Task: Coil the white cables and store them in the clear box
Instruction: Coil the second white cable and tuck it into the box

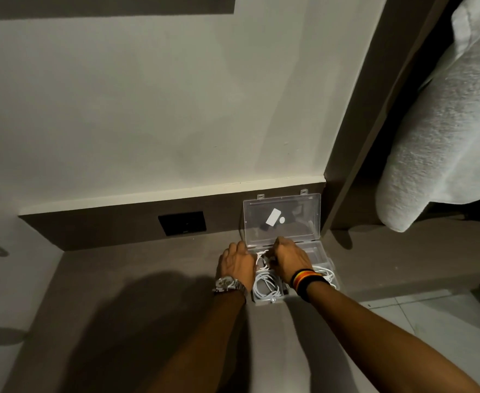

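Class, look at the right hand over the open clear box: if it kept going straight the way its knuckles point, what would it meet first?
Most likely the upright lid of the clear box, which stands just beyond the right hand; depth is hard to judge from one view.

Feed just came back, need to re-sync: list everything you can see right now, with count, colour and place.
clear box: 1, transparent, on the shelf by the wall, lid up
lid: 1, clear, white sticker, leaning against the back panel
white cables: several coils, count unclear, in the box
socket plate: 1, black, back panel left of the box
towel: 1, pale grey, hanging at right
wristwatch: 1, silver, left wrist
wristband: 1, black, red and yellow, right wrist
left hand: at the box's left edge
right hand: over the box, on cable
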{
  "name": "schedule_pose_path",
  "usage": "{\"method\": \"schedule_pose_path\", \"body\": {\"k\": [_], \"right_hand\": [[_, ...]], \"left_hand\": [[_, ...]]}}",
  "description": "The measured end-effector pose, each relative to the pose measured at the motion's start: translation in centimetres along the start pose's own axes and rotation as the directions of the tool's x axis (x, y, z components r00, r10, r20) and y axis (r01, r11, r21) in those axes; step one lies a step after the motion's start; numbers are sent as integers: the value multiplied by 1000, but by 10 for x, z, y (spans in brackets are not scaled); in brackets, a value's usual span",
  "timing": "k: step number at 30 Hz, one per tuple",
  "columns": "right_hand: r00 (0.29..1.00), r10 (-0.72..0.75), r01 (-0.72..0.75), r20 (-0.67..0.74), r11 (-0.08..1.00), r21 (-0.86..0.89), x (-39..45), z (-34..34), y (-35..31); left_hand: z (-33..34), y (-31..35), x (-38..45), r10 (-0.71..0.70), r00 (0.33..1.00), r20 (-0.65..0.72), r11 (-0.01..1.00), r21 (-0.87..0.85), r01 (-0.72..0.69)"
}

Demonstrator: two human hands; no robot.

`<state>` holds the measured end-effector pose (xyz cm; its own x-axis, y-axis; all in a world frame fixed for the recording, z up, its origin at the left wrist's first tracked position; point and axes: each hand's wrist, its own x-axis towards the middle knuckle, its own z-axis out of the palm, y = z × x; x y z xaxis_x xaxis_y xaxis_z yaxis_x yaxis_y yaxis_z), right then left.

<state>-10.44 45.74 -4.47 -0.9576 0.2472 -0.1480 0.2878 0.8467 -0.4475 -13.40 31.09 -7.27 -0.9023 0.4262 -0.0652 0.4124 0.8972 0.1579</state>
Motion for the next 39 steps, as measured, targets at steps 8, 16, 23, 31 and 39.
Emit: {"method": "schedule_pose_path", "body": {"k": [8, 16, 23, 31, 39], "right_hand": [[991, -135, 133, 7, 965, -227, 7, 6, 16], [994, -63, 48, -87, 985, -166, 2, 9, 19], [993, -103, 95, -53, 988, -123, 6, 9, 19], [996, -64, 85, 67, 923, -375, 22, 17, 3], [994, -71, 93, 80, 940, -329, 29, 18, 5]], "left_hand": [[-9, 8, 19, -124, 984, 125, 990, 79, 115], [-17, 9, 24, -143, 964, 225, 984, 135, 114], [-20, 10, 27, -144, 954, 264, 982, 154, 106], [-16, 7, 32, -152, 956, 251, 988, 76, 138], [-7, 6, 33, -172, 971, 166, 983, -30, 180]]}}
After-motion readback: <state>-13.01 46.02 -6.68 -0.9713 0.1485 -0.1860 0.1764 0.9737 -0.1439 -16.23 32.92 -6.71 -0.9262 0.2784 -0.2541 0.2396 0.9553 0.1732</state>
